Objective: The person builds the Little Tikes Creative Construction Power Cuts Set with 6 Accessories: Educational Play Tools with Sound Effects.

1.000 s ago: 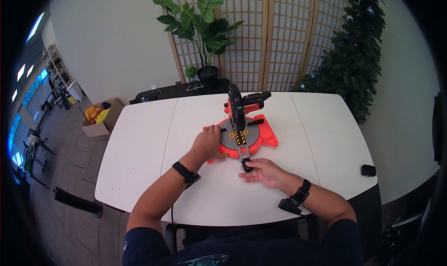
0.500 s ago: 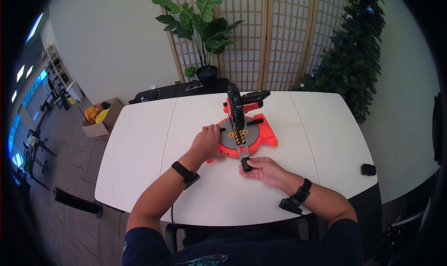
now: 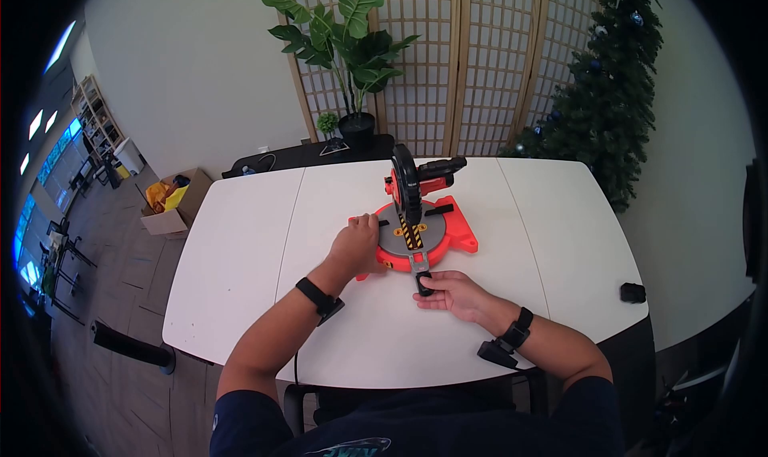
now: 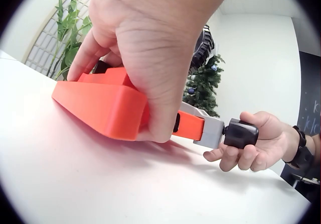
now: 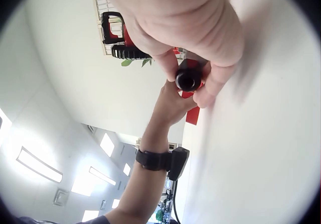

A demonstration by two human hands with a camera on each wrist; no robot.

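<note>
A toy miter saw (image 3: 462,235) with an orange-red base stands on the white table. Its grey round turntable (image 3: 433,230) carries a yellow-and-black striped strip, under a raised black blade guard (image 3: 409,187). At the base's left side, my left hand (image 3: 354,245) grips the orange edge (image 4: 100,108), thumb low and fingers over the top. My right hand (image 3: 460,295) pinches the black knob (image 4: 242,133) at the end of the grey front arm, thumb on one side and fingers on the other. In the right wrist view the knob's round end faces the camera.
A small black object (image 3: 632,293) lies near the table's right edge. Behind the table (image 3: 240,257) are a potted plant (image 3: 358,127), a lattice screen and a decorated tree (image 3: 600,97). An open cardboard box (image 3: 190,201) sits on the floor at the left.
My right fingers have shifted slightly at the knob, drawing in a little to the right. My left hand and the saw look the same.
</note>
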